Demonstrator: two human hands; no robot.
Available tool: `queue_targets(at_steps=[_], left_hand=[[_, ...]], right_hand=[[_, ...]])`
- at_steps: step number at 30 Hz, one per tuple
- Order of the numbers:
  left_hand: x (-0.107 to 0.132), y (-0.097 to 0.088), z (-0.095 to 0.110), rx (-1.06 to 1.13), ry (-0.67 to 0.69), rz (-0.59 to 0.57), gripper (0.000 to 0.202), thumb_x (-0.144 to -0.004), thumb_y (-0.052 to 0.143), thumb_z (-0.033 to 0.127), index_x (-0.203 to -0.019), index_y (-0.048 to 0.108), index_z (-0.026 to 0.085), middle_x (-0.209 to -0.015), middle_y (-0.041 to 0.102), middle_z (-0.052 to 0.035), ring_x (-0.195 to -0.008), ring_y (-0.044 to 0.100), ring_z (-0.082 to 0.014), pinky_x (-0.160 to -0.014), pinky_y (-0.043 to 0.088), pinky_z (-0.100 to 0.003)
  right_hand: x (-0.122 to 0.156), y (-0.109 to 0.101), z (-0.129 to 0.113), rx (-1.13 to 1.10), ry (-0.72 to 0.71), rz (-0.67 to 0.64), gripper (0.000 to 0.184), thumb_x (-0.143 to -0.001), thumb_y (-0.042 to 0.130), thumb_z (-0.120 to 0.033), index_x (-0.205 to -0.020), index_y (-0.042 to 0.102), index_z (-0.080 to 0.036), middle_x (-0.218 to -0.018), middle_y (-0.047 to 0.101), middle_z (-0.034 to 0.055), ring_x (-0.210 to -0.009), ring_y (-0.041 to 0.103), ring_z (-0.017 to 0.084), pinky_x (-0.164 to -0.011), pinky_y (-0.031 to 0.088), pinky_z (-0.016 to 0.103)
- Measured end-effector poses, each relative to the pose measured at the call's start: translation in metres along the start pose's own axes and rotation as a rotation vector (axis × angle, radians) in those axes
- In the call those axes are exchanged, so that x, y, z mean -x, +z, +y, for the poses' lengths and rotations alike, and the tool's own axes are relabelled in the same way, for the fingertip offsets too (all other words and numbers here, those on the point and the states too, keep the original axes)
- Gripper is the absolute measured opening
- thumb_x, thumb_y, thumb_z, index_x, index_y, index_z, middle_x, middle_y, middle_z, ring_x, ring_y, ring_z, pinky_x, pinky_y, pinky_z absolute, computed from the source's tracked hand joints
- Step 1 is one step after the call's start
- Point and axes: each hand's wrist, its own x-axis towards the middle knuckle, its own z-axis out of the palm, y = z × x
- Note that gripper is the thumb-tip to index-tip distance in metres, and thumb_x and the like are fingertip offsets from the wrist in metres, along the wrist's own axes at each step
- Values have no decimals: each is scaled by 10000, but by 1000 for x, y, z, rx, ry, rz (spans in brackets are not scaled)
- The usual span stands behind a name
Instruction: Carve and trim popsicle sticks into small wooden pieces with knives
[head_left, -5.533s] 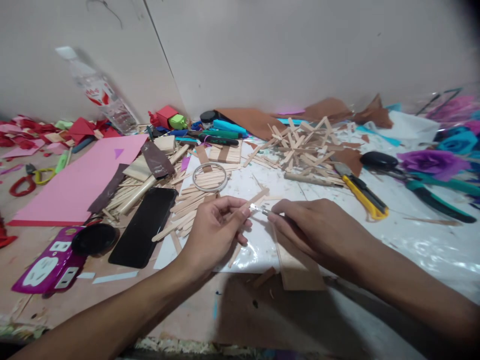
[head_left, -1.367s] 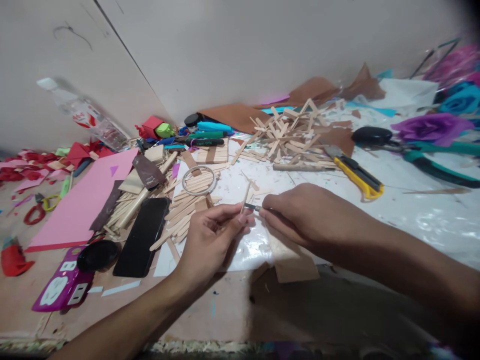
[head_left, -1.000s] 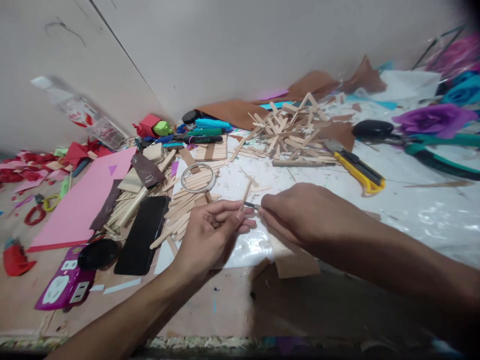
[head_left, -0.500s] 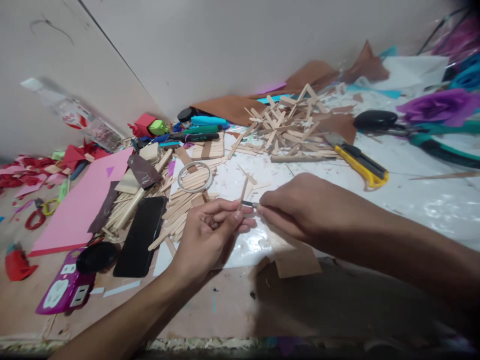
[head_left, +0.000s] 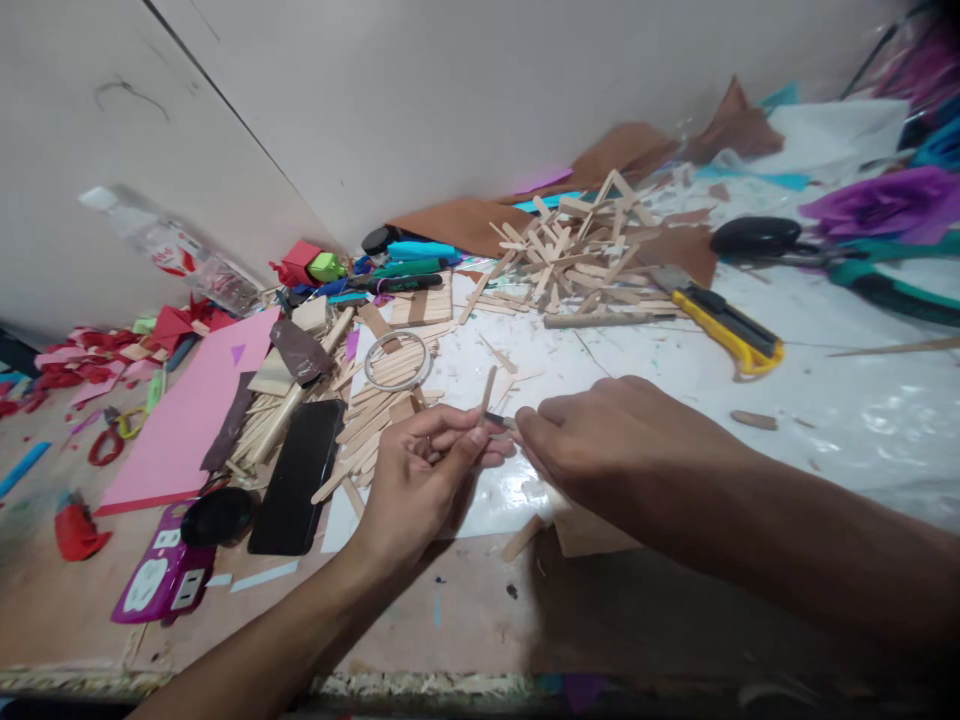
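Note:
Between thumb and fingers, my left hand (head_left: 427, 465) pinches a wooden craft stick (head_left: 488, 390) that points upward. My right hand (head_left: 574, 425) is closed round a slim craft knife (head_left: 498, 419), its dark blade against or very close to the stick; most of its handle is hidden in my fingers. Both hands are over a white sheet (head_left: 480, 515). Wood slivers (head_left: 501, 358) lie just beyond my fingertips. Left of my left hand is a spread of flat craft sticks (head_left: 352, 440), with a clear ring-shaped roll (head_left: 397, 387) on top.
A pile of joined sticks (head_left: 559, 250) stands at the back. A yellow box cutter (head_left: 731, 335) and teal-handled pliers (head_left: 892, 280) lie right. On the left are a black phone (head_left: 296, 480), pink paper (head_left: 187, 420), a purple power socket (head_left: 161, 575), scissors (head_left: 106, 447) and a plastic bottle (head_left: 172, 250).
The view has shifted slightly, so the surroundings sit further right. My right hand and the knife have tilted a little at the stick; my left hand keeps its pinch.

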Motion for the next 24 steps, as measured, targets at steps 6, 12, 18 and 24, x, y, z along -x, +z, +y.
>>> queue_targets(at_steps=[6,12,18,24], left_hand=[[0,1,2,-6,6,-18,89,-856,830,210,-868,750,173,-858,824,-41,-810,799,-155,-796,636,-213],[-3,1,-4,26,-2,2,96,-868,823,224,-908,749,177,-887,824,-35,-796,797,-147,-770,633,-197],[0,4,-6,-30,35,16,68,-907,782,232,-949,758,183,-952,821,-41,-860,796,-151,-811,632,-201],[0,8,-3,-128,88,55,67,-899,783,208,-928,743,162,-898,811,-43,-813,782,-137,-793,636,-197]], right_hand=[[-2,1,-2,-24,55,-63,163,-789,661,4,-798,693,-156,-714,724,80,-530,520,159,-496,158,322],[5,17,-6,36,123,98,130,-873,590,-58,-841,661,-161,-724,682,89,-579,558,196,-537,116,339],[7,22,-12,86,153,178,165,-875,543,-43,-810,635,-164,-687,651,89,-564,565,215,-552,99,346],[9,21,-16,91,181,231,166,-843,542,-30,-802,629,-167,-669,634,77,-557,574,217,-557,85,348]])
